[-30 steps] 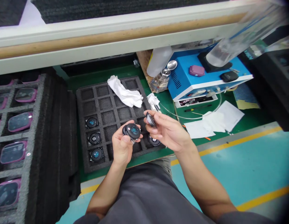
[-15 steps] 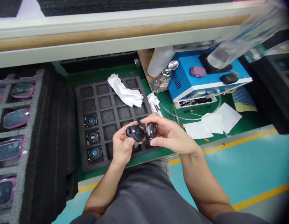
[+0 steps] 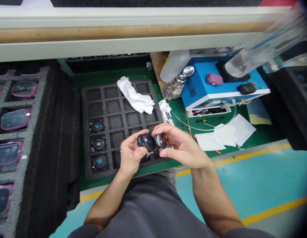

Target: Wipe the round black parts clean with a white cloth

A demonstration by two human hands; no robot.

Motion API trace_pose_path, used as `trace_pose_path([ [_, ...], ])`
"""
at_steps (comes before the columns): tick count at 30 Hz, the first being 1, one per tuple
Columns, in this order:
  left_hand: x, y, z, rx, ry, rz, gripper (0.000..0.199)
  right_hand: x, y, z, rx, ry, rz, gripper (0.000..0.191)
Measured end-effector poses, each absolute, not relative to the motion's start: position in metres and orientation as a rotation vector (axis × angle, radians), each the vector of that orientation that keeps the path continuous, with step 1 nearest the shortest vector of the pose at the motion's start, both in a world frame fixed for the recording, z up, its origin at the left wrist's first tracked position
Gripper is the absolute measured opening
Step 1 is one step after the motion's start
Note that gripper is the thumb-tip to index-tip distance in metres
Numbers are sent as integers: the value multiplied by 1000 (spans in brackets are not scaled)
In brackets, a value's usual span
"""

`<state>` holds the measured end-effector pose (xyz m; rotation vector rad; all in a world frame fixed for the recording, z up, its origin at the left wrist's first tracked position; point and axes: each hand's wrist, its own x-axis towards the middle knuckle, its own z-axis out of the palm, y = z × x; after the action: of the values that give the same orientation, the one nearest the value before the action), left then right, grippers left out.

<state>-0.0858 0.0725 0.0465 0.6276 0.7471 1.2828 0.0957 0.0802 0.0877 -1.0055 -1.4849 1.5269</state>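
Note:
Over the front of a dark foam tray, both hands hold round black devices close together. My left hand pinches a black round device between thumb and fingers. Its dark face carries a small blue mark. My right hand grips another round black device by its rim, turned nearly edge-on. Three similar round devices sit in the tray's left column, one of them the top one. A crumpled white cloth lies across the tray's upper pockets.
Foam trays with purple-framed devices are stacked at the left. A blue machine, a clear glass bottle and a white bottle stand at the back right. White papers lie before the machine. A shelf edge crosses above.
The two devices have come closer together, and the one in my left hand has moved slightly right. The camera view has shifted a little.

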Motion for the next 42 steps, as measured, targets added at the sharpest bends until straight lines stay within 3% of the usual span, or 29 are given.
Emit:
trace_pose_path([
  [14, -87, 70, 37, 669, 737, 1264, 61, 93, 81, 87, -1001, -1675, 1340, 45],
  [42, -87, 71, 36, 605, 759, 1165, 55, 94, 83, 74, -992, -1689, 1324, 49],
])
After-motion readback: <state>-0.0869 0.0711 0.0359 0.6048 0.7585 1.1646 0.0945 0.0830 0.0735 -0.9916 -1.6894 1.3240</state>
